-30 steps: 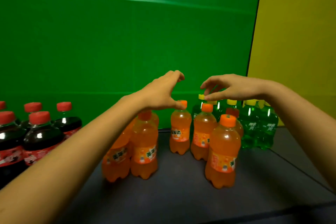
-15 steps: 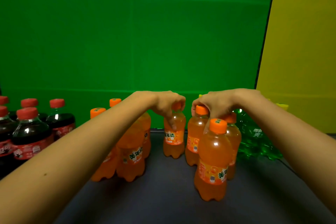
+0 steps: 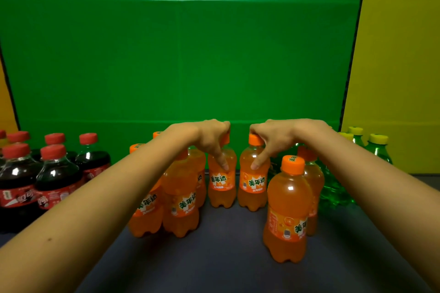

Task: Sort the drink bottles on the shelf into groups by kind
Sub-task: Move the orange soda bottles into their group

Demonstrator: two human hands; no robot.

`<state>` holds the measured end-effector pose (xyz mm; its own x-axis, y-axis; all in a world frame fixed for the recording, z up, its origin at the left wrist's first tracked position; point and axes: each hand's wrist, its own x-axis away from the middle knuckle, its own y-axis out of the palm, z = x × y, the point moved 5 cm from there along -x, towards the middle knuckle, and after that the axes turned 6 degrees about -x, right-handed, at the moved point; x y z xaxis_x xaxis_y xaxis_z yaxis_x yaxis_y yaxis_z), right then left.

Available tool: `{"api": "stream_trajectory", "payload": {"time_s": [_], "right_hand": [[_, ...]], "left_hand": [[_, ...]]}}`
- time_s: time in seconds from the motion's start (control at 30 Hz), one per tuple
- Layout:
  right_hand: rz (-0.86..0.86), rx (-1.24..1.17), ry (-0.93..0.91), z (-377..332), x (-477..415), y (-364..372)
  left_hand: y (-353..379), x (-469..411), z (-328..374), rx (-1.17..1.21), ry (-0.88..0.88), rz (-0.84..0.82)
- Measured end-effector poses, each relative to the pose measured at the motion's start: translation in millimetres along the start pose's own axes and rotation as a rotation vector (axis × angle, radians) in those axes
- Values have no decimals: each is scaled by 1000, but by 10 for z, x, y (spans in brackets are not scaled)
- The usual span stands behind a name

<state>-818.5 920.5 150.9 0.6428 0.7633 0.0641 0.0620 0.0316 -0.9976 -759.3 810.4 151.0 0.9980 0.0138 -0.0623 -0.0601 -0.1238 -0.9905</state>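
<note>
**Q:** Head view: what did each grip hold?

**A:** The left grip point(image 3: 209, 137) was curled from above round the cap and neck of one held orange bottle point(image 3: 222, 183), with one digit laid down its shoulder. The right grip point(image 3: 273, 137) held the neighbouring orange bottle point(image 3: 252, 185) in the same way. Both bottles stood upright, just beside each other on the dark shelf point(image 3: 226, 257), near the green backdrop point(image 3: 178, 54).

**Q:** Why were they taken from the top?

**A:** Probably because the bodies were crowded. Only the necks rose free of the other bottles, so a hold from above met nothing else.

**Q:** How were the kinds laid out?

**A:** The cola bottles point(image 3: 57, 173), red-capped, stood at the left. The green bottles point(image 3: 378, 150), yellow-capped, stood at the right by the yellow panel point(image 3: 400, 54). An orange cluster point(image 3: 181, 197) stood between them, under the left forearm. A front orange bottle point(image 3: 287, 209) stood nearest the camera, just in front of another.

**Q:** How far along was the sorting?

**A:** It appeared nearly done. The held pair seemed due to join one orange group. The low forearms could tip the bottles beneath them.
</note>
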Motion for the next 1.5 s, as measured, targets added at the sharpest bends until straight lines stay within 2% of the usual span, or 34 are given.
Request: {"api": "stream_trajectory", "payload": {"time_s": [0.23, 0.3, 0.37, 0.43, 0.5, 0.57, 0.67, 0.77, 0.97, 1.07, 1.2, 1.37, 1.5], "right_hand": [[60, -74, 12, 30, 28, -8], [129, -188, -19, 69, 176, -49], [259, -296, -85, 119, 399, -94], [423, -399, -145, 207, 653, -78], [577, -456, -162, 306, 883, 32], [703, -517, -138, 392, 1053, 210], [811, -673, -67, 465, 1208, 515], [798, -872, -19, 432, 1243, 788], [726, -1184, 2, 488, 1177, 1087], [664, -1184, 2, 468, 1138, 1170], [677, -1157, 0, 428, 1110, 1163], [600, -1248, -86, 227, 1032, 1158], [560, -1279, -137, 52, 947, 1199]], "left_hand": [[0, 81, 24, -102, -49, 21], [-90, 198, 145, -285, -30, 168], [-154, 409, 359, -327, 2, 377], [-109, 657, 549, -125, 43, 583], [31, 870, 658, 194, 87, 722], [264, 949, 741, 490, 106, 670], [670, 896, 905, 819, 119, 391], [881, 800, 1051, 863, 168, 283], [1025, 753, 1030, 940, 166, 313], [1044, 840, 866, 920, 110, 382], [1062, 973, 606, 865, 23, 470], [1044, 1067, 369, 761, -100, 586], [1005, 1122, 382, 725, -119, 648]]}}
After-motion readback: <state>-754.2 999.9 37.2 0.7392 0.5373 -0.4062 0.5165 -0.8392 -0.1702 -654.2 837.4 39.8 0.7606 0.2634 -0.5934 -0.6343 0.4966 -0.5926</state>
